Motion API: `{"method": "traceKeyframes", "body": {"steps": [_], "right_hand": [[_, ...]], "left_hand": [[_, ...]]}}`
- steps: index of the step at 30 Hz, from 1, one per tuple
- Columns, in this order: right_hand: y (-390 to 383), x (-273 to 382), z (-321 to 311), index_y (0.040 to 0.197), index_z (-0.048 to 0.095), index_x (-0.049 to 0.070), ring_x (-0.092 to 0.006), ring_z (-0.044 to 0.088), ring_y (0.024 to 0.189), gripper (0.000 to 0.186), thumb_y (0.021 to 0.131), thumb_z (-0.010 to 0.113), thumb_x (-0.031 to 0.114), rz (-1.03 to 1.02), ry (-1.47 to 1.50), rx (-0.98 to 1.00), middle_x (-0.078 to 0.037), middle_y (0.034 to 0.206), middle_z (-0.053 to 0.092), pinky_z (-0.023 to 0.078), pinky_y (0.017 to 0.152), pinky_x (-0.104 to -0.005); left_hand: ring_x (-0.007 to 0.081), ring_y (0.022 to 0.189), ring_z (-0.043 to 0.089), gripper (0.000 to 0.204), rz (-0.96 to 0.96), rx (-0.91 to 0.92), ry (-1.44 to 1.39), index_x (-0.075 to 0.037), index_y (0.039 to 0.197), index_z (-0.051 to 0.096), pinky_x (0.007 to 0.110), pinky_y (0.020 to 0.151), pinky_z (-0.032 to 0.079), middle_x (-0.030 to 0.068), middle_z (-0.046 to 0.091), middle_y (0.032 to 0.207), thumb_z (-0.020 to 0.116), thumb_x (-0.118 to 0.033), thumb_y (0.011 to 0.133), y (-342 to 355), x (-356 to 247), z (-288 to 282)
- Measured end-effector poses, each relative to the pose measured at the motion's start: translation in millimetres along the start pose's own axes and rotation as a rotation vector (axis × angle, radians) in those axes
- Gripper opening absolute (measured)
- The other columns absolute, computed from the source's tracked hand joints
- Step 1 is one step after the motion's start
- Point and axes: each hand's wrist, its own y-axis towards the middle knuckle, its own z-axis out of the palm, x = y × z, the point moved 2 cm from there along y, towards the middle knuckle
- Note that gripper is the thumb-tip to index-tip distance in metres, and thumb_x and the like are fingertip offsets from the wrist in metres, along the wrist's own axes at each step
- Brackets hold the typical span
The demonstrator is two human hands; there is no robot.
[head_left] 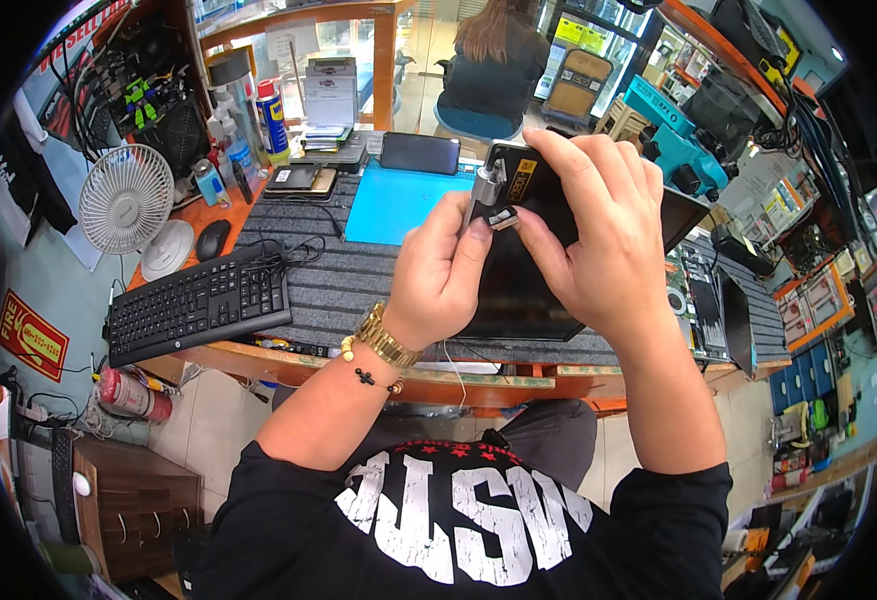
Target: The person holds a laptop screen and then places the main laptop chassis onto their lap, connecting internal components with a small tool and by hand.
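Blue mat [388, 207] (landmark): flat, smooth, on ribbed grey tabletop [333, 300]. Silver cylinder [486, 188], metallic, held up right of mat, pinched in left grip [433, 275]. Long axis steep; upper end leans slightly right, points away from wearer. Small dark block [501, 217] with pale face beside left thumbtip. Right grip [608, 240], farther right of mat, spread in a C; contact with yellow-labelled black piece [521, 180] unclear. Cylinder's lower end hidden by fingers; glossy dark panel [518, 290], right of mat, partly covered by hands.
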Motion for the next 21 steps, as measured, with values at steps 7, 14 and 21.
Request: {"method": "traceKeyframes", "body": {"steps": [7, 14, 21], "right_hand": [[11, 1, -4, 0.116, 0.069, 0.010, -0.0300, 0.066, 0.098, 0.045, 0.080, 0.092, 0.022, 0.067, -0.006, 0.039, -0.005, 0.098, 0.068, 0.044, 0.090, -0.0444], [40, -3, -17, 0.093, 0.069, 0.006, -0.0388, 0.074, 0.088, 0.032, 0.082, 0.092, 0.024, 0.113, 0.043, 0.309, -0.014, 0.082, 0.073, 0.057, 0.078, -0.0500], [60, -13, -19, 0.086, 0.070, 0.002, -0.0446, 0.073, 0.080, 0.030, 0.087, 0.089, 0.026, -0.043, 0.086, 0.486, -0.020, 0.077, 0.072, 0.059, 0.075, -0.0516]], "left_hand": [[0.0120, 0.063, 0.054, 0.021, 0.089, -0.072, 0.024, -0.001, 0.120, 0.069, 0.032, 0.059, 0.045, 0.0029, 0.061, 0.075, 0.059, -0.020, 0.117, 0, 3, 5], [0.0088, 0.086, 0.056, 0.023, -0.012, -0.028, 0.092, 0.001, 0.121, 0.068, 0.026, 0.078, 0.048, 0.0015, 0.068, 0.099, 0.054, -0.017, 0.119, -8, -9, 2], [0.0159, 0.074, 0.062, 0.020, 0.073, -0.096, 0.112, -0.001, 0.122, 0.069, 0.031, 0.069, 0.050, 0.0068, 0.070, 0.088, 0.057, -0.015, 0.117, -9, -11, 5]]}}
